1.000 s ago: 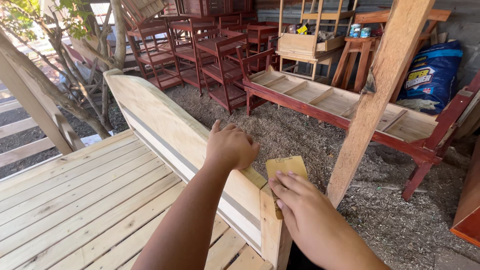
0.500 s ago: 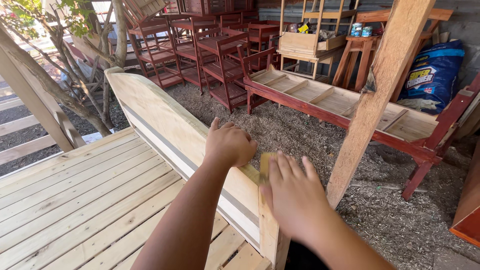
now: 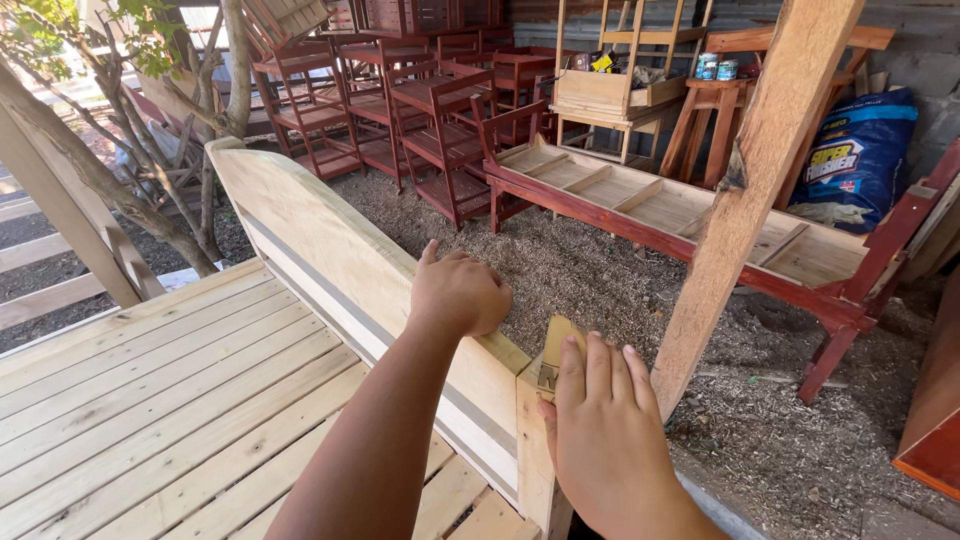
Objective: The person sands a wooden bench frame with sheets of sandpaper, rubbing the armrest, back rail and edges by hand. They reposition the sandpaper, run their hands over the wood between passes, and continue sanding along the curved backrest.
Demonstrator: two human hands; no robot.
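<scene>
Sanding looks to be the work, seen from the head camera: the right hand (image 3: 600, 440) lies flat, fingers straight and together, pressing a small tan sheet of sandpaper (image 3: 556, 352) against the outer corner of the pale, curved raw-wood headboard (image 3: 340, 255), just beside its upright corner post (image 3: 535, 450). The left hand (image 3: 458, 293) is curled loosely over the headboard's top edge, steadying it and gripping nothing else. Done well, I'd say, this wants even pressure along the grain, palm flat, the brace kept firm. Most of the sandpaper hides under the right palm, so its size and wear can't be judged; the post's foot is cut off below. Beyond stand red-stained wooden chairs (image 3: 420, 130) and a leaning rough timber beam (image 3: 760, 170).
</scene>
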